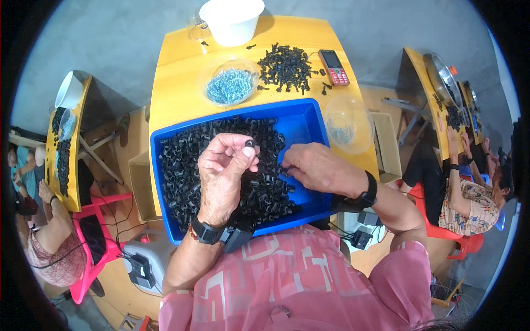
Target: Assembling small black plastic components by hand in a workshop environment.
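Between the thumb and fingers of my left hand (223,171) is a small black plastic part (249,143), held up above a blue tray (314,196). Many loose black plastic pieces (185,190), short and ring-like, fill the left and middle of this tray. My right hand (320,168) is over the tray's right side with its fingers curled together and pointing down. Its fingertips are beside dark pieces at the edge of the pile; what they grip is partly hidden. Bare blue bottom shows around that hand.
On the yellow table (182,66) stand a white tub (232,22), a clear bowl of silvery screws (229,85), a heap of black parts (284,67), a red keypad phone (334,68) and a clear container (349,124). Other people work at tables left and right.
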A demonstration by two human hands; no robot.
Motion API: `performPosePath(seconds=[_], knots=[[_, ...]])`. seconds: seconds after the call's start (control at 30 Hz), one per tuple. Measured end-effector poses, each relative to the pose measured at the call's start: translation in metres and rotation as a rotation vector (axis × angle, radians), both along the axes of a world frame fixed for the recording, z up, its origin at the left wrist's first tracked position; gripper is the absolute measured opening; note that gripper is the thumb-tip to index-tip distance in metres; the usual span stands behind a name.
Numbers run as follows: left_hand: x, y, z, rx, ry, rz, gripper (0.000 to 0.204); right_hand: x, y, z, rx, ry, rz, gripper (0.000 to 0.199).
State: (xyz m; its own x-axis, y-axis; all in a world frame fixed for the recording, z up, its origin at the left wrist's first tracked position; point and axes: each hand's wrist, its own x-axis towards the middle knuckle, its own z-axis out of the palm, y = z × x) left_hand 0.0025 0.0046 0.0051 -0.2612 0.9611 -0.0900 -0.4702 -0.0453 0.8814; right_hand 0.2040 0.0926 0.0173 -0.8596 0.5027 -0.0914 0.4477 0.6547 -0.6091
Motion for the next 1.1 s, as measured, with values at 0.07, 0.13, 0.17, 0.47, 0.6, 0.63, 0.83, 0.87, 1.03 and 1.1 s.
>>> performPosePath(seconds=[0.07,0.13,0.17,0.47,0.6,0.63,0.83,0.87,1.03,1.1], knots=[[-0.001,0.000,-0.003,0.022,-0.004,0.016,0.013,0.001,0.001,-0.004,0.116,0.000,-0.020,0.014],[-0.003,0.000,-0.004,0.045,-0.019,0.051,0.015,0.001,0.002,0.000,0.057,0.045,0.008,0.013],[-0.004,0.000,-0.004,0.050,-0.025,0.062,0.016,0.002,0.001,0.001,0.006,0.093,0.038,0.013],[-0.003,0.001,-0.004,0.028,-0.020,0.055,0.018,-0.004,-0.019,0.001,-0.015,-0.170,0.146,0.013],[-0.004,0.000,-0.004,0.019,-0.018,0.057,0.017,-0.004,-0.019,-0.004,0.003,-0.166,0.144,0.013],[-0.004,0.001,-0.003,0.019,-0.022,0.058,0.017,-0.004,-0.019,-0.004,0.020,-0.163,0.128,0.012],[-0.005,0.002,-0.005,0.018,-0.017,0.053,0.016,0.001,-0.012,-0.002,-0.035,-0.048,0.055,0.012],[-0.004,0.002,-0.005,0.008,-0.018,0.046,0.015,0.002,-0.011,-0.001,-0.071,-0.008,0.032,0.014],[0.000,0.000,-0.004,-0.052,0.063,-0.024,0.014,0.005,-0.006,0.005,-0.349,0.276,-0.096,0.015],[0.000,0.000,-0.007,-0.029,0.055,-0.030,0.013,0.002,-0.002,0.011,-0.509,0.381,-0.184,0.016]])
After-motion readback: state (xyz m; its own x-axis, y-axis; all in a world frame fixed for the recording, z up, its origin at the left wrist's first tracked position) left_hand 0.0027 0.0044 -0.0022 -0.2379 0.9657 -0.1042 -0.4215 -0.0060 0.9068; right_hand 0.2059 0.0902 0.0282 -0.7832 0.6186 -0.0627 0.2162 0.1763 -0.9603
